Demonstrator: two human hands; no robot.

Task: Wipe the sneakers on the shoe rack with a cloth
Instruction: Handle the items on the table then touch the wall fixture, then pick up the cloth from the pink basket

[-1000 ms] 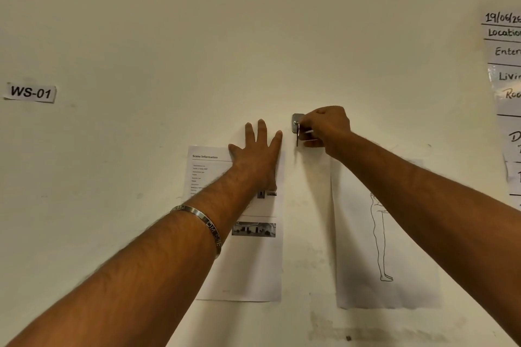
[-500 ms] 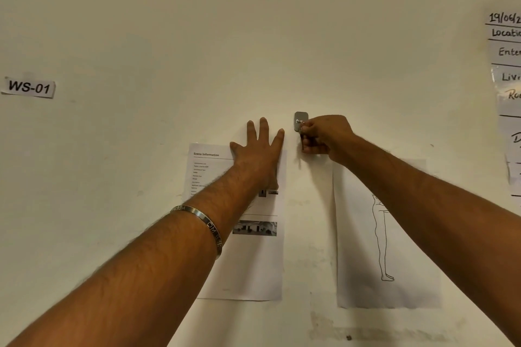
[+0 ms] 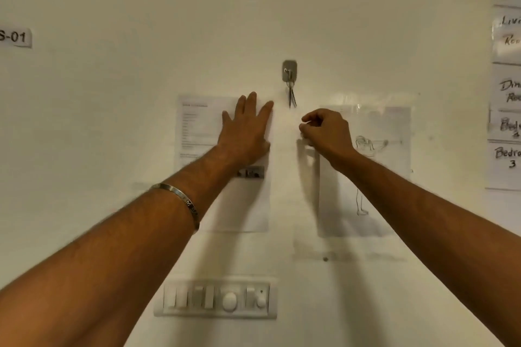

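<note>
Your left hand [image 3: 246, 132] lies flat against the wall [image 3: 112, 121], fingers straight and spread over the upper right part of a printed sheet [image 3: 197, 127]; a metal bangle [image 3: 180, 200] sits on that forearm; your right hand [image 3: 327, 132] hangs just below and to the right of a small metal hook [image 3: 289, 70], its fingers curled in with thumb and forefinger pinched close, and whether anything sits between them cannot be told through the blur; a thin dark item, perhaps keys [image 3: 291, 97], dangles from the hook, apart from your fingers; behind your right wrist is a second sheet with a drawn figure [image 3: 366, 177]; below both arms sits a white switch panel [image 3: 217, 300]; a label ending "S-01" [image 3: 14, 36] is stuck at the far left, and a handwritten list [image 3: 507, 93] runs down the right edge; no sneakers, shoe rack or cloth appear in this view, so their place cannot be told.
</note>
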